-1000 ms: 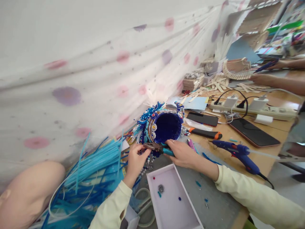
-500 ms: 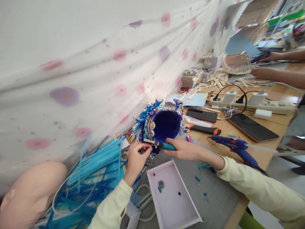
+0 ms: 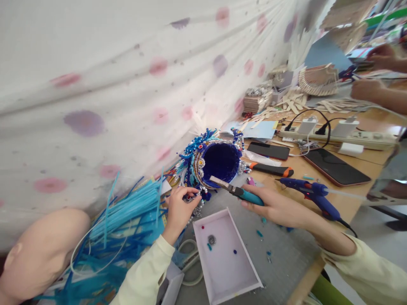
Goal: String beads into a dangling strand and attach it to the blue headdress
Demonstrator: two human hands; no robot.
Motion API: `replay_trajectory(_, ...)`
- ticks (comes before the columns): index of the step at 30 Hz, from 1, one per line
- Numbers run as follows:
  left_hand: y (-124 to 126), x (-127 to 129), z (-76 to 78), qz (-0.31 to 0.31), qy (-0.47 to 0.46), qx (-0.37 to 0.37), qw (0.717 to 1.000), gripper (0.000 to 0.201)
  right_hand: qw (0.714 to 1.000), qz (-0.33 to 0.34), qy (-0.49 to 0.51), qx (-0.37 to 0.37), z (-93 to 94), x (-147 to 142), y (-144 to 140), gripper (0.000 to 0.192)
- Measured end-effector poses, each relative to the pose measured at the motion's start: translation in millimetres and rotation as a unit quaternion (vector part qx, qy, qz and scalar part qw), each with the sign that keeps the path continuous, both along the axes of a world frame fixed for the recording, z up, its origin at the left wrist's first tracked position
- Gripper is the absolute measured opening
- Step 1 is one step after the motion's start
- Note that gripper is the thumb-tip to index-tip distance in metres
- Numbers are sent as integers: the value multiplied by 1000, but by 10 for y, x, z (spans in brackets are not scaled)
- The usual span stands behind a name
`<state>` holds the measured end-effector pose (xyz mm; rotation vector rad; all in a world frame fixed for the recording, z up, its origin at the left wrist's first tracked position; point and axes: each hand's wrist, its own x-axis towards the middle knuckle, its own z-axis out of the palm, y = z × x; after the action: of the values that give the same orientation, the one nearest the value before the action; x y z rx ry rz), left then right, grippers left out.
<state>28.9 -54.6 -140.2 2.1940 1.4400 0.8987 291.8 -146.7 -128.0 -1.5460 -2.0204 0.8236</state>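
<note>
A blue headpiece (image 3: 221,163), crowded with beads, gems and fuzzy blue trim, lies on its side with its dark hollow facing me. At its lower left edge my left hand (image 3: 182,209) is closed, thumb and fingers pinching a small beaded strand (image 3: 190,196) that is partly hidden by them. My right hand (image 3: 276,208) grips pliers (image 3: 246,195) by their teal handles. The metal jaws point left in front of the headpiece's opening, apart from my left fingers. Below both hands stands a shallow white box (image 3: 227,258) with a few small beads in it.
Blue pipe cleaners (image 3: 130,207) and a mannequin head (image 3: 47,250) lie left. Scissors (image 3: 193,271) rest beside the box. A glue gun (image 3: 305,188), orange-black cutter (image 3: 271,169), phones (image 3: 338,166) and a power strip (image 3: 375,137) are right. Another person's hands (image 3: 369,90) work beyond.
My right hand has drawn the pliers right and away from my left fingers. My left hand stays pinched at the headpiece's edge. The other person's hands have moved right, off the glue gun there.
</note>
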Motion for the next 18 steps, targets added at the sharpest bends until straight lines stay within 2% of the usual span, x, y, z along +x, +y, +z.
replay_trajectory(3,-47,-94,162,-15,-6,7,1000,10,999,-22,-40,9,-2,22,-163,20)
replay_trajectory(6,-215,-127,390,-33,-18,8,999,12,992,-30,-109,56,-59,6,-278,23)
replay_trajectory(9,-465,8,526,-114,-9,-10,993,18,980,-24,-147,131,-138,-27,-343,32)
replay_trajectory(12,-653,250,506,-170,10,-1,985,28,967,-14,-165,193,-207,-51,-375,36)
replay_trajectory(16,-713,472,394,-159,-13,58,985,13,951,-24,-197,237,-305,-23,-411,49)
replay_trajectory(18,-702,507,360,-163,-34,54,984,10,945,-27,-211,250,-360,15,-434,53)
